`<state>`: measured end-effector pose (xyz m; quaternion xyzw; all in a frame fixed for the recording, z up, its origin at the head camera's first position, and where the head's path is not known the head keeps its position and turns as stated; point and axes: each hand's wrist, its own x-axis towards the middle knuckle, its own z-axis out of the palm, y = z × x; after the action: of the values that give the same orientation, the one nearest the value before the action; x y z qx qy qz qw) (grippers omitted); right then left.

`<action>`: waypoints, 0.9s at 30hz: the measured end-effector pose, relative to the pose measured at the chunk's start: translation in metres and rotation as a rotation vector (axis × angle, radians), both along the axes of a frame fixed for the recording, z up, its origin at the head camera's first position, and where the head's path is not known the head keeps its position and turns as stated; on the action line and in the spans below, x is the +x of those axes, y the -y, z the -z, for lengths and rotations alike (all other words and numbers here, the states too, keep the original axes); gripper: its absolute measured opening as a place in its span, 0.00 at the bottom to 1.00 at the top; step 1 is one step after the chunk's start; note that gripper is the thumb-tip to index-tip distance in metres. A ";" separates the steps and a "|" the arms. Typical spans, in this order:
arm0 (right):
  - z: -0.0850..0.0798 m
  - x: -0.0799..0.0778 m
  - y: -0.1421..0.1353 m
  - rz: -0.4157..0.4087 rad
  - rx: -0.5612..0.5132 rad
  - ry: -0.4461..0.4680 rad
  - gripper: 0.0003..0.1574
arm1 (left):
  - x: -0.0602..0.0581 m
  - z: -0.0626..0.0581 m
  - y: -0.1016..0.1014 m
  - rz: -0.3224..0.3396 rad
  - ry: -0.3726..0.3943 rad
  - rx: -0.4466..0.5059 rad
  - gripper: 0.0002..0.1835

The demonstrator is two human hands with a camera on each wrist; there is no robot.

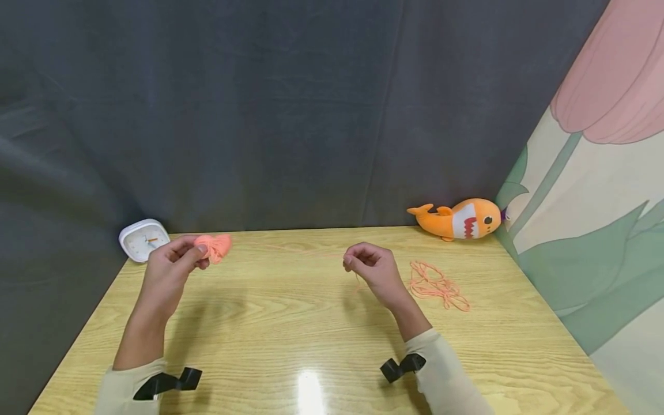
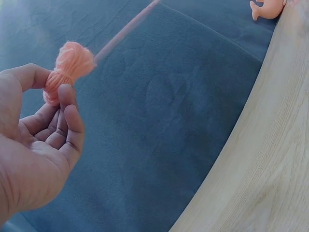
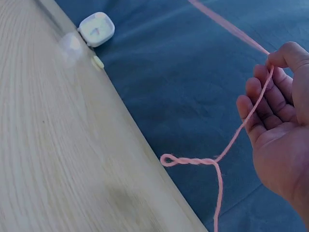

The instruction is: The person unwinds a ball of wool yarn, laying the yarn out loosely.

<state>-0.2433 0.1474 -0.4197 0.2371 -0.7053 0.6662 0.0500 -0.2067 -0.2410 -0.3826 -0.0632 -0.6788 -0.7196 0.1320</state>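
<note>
My left hand (image 1: 168, 268) pinches a small bundle of coral yarn (image 2: 72, 63), wound tight round its middle, between thumb and fingers. From the bundle a strand of yarn (image 3: 231, 29) stretches across to my right hand (image 1: 374, 271), which pinches it between thumb and forefinger. Below the right fingers the strand hangs down; in the right wrist view it has a twisted kink ending in a small loop. Both hands are raised over the wooden table (image 1: 270, 323). A loose tangle of the same yarn (image 1: 436, 285) lies on the table to the right of my right hand.
A white clock (image 1: 144, 241) stands at the table's back left corner. An orange shark plush (image 1: 459, 220) sits at the back right. A dark curtain (image 1: 290, 115) hangs behind the table, and a painted wall (image 1: 612, 248) borders the right side.
</note>
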 end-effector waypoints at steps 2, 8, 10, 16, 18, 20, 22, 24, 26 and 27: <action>-0.001 -0.001 -0.003 0.007 -0.009 -0.002 0.11 | 0.001 0.000 0.002 -0.007 -0.007 0.002 0.08; -0.005 -0.003 -0.015 0.063 -0.044 -0.032 0.10 | 0.002 -0.002 0.005 -0.012 -0.021 -0.001 0.08; -0.006 -0.004 -0.018 0.074 -0.053 -0.034 0.09 | 0.002 -0.002 0.004 -0.011 -0.021 0.004 0.08; -0.008 -0.005 -0.026 0.085 -0.106 -0.019 0.08 | 0.001 -0.002 0.005 -0.005 -0.039 0.011 0.10; -0.009 -0.005 -0.028 0.089 -0.132 -0.014 0.05 | 0.002 -0.002 0.005 -0.006 -0.046 0.004 0.10; -0.009 -0.006 -0.031 0.094 -0.156 -0.007 0.05 | 0.002 -0.002 0.005 0.002 -0.051 0.003 0.09; -0.009 -0.007 -0.034 0.100 -0.183 0.001 0.06 | 0.002 -0.001 0.006 0.013 -0.060 0.004 0.09; -0.009 -0.009 -0.036 0.111 -0.196 0.008 0.06 | 0.002 -0.002 0.006 0.024 -0.076 0.007 0.10; -0.008 -0.010 -0.039 0.126 -0.209 0.018 0.07 | 0.002 -0.002 0.005 0.027 -0.089 0.014 0.10; -0.008 -0.010 -0.040 0.133 -0.214 0.025 0.07 | 0.002 -0.002 0.005 0.029 -0.097 0.018 0.10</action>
<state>-0.2532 0.1872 -0.4119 0.1747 -0.6448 0.7359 0.1106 -0.2046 -0.2464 -0.3804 -0.1066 -0.6641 -0.7236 0.1549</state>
